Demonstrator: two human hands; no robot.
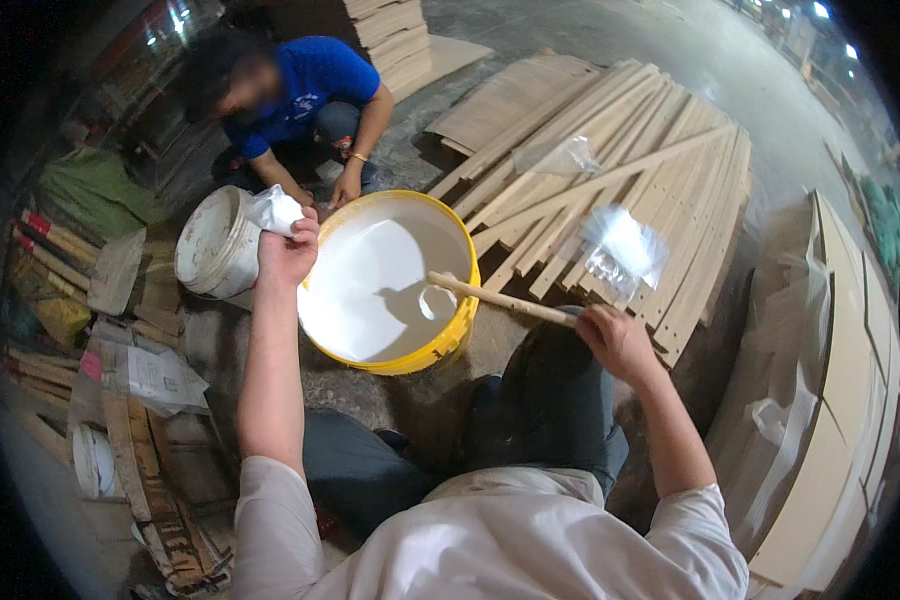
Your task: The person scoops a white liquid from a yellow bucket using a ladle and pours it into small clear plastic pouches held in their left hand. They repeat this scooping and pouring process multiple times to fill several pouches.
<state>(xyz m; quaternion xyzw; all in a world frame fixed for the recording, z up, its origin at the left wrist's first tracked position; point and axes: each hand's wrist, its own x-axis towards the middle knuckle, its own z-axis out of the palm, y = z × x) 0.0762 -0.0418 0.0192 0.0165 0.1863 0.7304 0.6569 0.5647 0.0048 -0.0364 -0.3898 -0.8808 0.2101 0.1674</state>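
A yellow-rimmed bucket (pixel 448 345) of smooth white liquid (pixel 370 290), like paint or glue, stands before my knees. My right hand (pixel 618 342) is closed round the near end of a wooden stick (pixel 515 302). The stick's far end reaches over the bucket's right rim, above a ring-shaped mark in the white surface. At the bucket's left rim, my raised left hand (pixel 288 255) is closed on a crumpled white wad (pixel 273 210); cloth or plastic, I cannot tell which. Just left of that hand is a smeared white bucket (pixel 202 250).
A person in a blue shirt (pixel 325 80) crouches beyond the buckets, hands low near the rim. Wooden slats (pixel 660 190) with clear plastic bags (pixel 625 250) lie at right. Wrapped pale boards (pixel 810 430) stand far right. Handled tools (pixel 55 255) and wooden pieces (pixel 145 470) crowd the left.
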